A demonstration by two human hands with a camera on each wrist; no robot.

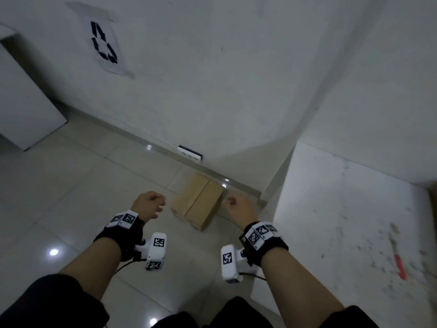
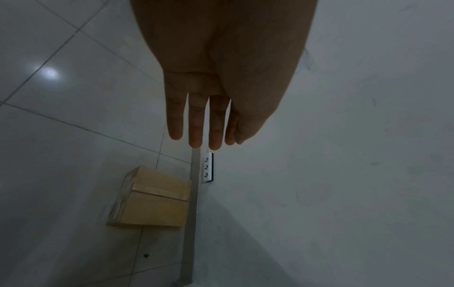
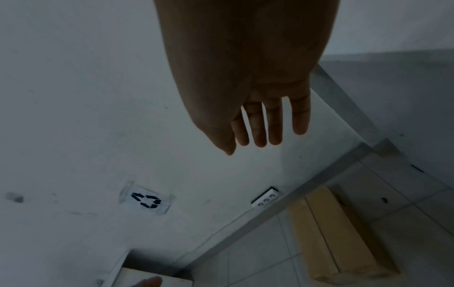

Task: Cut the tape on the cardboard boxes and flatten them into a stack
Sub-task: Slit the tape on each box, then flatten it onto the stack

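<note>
The cardboard box (image 1: 197, 203) is seen low in the centre of the head view, lying on the tiled floor (image 1: 71, 185) with one edge against the skirting under the wall (image 1: 212, 79). It looks low and flat, with a tape strip (image 2: 159, 192) still across its middle seam; whether it is collapsed cannot be told. It is probably parked there, below the recycling sign (image 1: 104, 42) at the upper left, as the start of a stack. The left hand (image 1: 149, 204) and right hand (image 1: 237, 205) are held above it, one on each side, touching nothing. In the wrist views the fingers (image 2: 196, 124) are shown straight and relaxed, nothing gripped. A red cutter (image 1: 400, 266) is left on the white table (image 1: 343, 209) at the right edge, presumably kept within reach for more taped boxes.
</note>
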